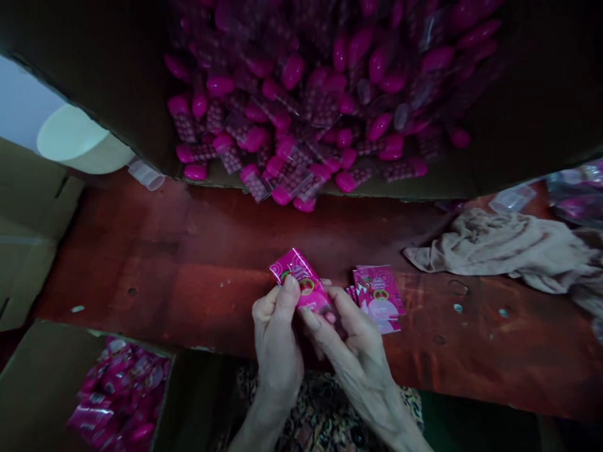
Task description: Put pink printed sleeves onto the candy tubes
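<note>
A glossy pink printed sleeve (pixel 301 267) is held between both hands above the near edge of the red wooden table. My left hand (pixel 279 339) pinches its left side, thumb on top. My right hand (pixel 355 345) closes on its lower right end, where small pink balls, seemingly of a candy container, show beside the fingers; most of that end is hidden. Just right of my right hand lies a small pile of flat pink sleeves (pixel 380 292). Beyond the hands, many clear candy containers (pixel 285 169) with pink caps and balls inside fill a tipped cardboard box.
The big cardboard box (pixel 527 107) spans the table's far side. A crumpled cloth (pixel 513 251) lies at right, near a clear plastic piece (pixel 512 199). At left are a white tub (pixel 80 141) and, lower down, a carton (pixel 38 383) holding pink wrapped packs (pixel 122 389).
</note>
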{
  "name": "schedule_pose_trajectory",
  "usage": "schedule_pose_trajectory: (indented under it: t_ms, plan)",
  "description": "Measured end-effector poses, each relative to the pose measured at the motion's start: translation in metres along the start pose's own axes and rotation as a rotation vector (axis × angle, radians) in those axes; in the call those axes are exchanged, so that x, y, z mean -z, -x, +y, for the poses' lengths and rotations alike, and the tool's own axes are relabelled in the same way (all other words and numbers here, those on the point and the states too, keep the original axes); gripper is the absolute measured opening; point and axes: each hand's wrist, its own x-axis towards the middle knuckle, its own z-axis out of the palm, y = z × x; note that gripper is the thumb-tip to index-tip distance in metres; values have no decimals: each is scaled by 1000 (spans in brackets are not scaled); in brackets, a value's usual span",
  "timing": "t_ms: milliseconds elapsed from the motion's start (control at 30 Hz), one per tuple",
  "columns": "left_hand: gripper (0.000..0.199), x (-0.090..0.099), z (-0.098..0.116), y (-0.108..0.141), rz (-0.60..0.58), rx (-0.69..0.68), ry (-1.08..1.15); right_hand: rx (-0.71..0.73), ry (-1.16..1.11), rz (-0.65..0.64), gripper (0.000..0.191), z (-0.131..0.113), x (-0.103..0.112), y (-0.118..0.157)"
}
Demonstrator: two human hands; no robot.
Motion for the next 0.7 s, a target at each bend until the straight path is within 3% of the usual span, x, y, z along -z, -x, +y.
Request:
schedule_pose_trajectory:
  t_ms: [167,300,400,500,600,700]
  plan:
    - [25,2,4,-9,-87,-27,-67,-70,-247,-108,15,-1,5,-9]
    - [25,9,11,-21,-135,-116,-215,-138,-375,-232,20,-4,7,-13]
    - [30,12,8,-21,-130,-63,-256,-89,-365,-252,23,-4,6,-12]
    - [35,10,-2,-13,-181,-4,-187,-65,-285,-81,30,0,1,-9]
    - [32,7,-14,-5,-229,-74,-173,-67,-127,190,34,5,-4,-6]
    - [37,6,-19,0,-280,-82,-199,46,82,306,31,6,-5,-5]
